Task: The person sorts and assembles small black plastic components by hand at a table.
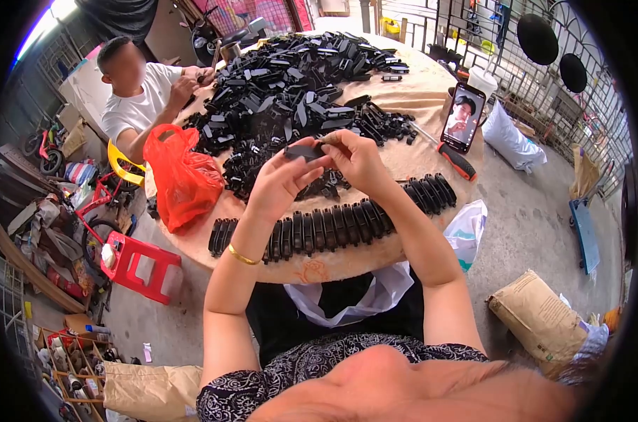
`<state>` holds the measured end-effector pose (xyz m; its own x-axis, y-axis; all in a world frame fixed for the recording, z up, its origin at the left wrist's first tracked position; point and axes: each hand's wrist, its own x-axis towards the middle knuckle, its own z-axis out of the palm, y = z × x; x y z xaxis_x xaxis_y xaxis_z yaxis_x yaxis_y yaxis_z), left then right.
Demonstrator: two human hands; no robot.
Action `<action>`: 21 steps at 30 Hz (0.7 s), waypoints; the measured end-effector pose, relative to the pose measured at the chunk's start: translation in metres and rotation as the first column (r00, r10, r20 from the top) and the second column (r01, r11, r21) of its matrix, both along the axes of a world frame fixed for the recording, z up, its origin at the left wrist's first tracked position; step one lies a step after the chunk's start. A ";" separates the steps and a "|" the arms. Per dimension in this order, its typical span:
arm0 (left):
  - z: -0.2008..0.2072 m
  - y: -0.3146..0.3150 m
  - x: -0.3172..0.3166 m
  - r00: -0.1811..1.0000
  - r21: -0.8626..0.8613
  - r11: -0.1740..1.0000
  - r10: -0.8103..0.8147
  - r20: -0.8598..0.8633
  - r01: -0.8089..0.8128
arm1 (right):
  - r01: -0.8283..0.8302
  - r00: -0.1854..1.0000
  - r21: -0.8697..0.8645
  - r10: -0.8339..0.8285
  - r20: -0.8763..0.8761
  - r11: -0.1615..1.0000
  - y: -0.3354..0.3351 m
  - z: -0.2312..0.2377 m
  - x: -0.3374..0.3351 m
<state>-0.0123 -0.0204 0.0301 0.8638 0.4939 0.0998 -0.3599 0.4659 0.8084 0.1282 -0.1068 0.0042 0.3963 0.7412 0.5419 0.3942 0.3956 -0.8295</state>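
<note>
Above the near part of a round table (375,169), my left hand (282,184) grips a flat black plastic part (303,152) between thumb and fingers. My right hand (355,160) pinches the part's right end; its fingertips hide whatever small piece may be there. Beneath and beyond my hands spreads a big heap of loose black plastic parts (284,84). Closer to me, a curved row of black plastic pieces (333,226) stands side by side along the table's near edge, partly covered by my forearms.
A red plastic bag (182,179) sits at the table's left edge. On the right are a propped phone (463,118) and a red-and-black handled screwdriver (457,162). A co-worker in a white shirt (139,95) sits far left. A red stool (139,264) and brown sack (537,316) stand on the floor.
</note>
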 end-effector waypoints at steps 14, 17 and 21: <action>-0.032 0.007 0.004 0.977 0.530 0.834 0.208 -0.045 -0.153 | 0.149 0.917 0.379 -0.271 0.294 0.913 -0.006 0.009 -0.019; -0.024 -0.002 0.006 0.993 0.390 0.919 0.091 -0.072 -0.055 | 0.178 0.904 0.368 -0.300 0.306 0.913 -0.008 0.008 -0.017; -0.020 -0.007 0.005 0.997 0.330 0.943 0.065 -0.050 -0.045 | 0.199 0.822 0.372 -0.361 0.440 0.907 -0.009 0.011 -0.016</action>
<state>-0.0071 -0.0270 0.0099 0.8457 0.4890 0.2139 -0.3242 0.1523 0.9337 0.1117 -0.1157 0.0152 0.1845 0.4103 0.8931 0.8450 0.3979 -0.3573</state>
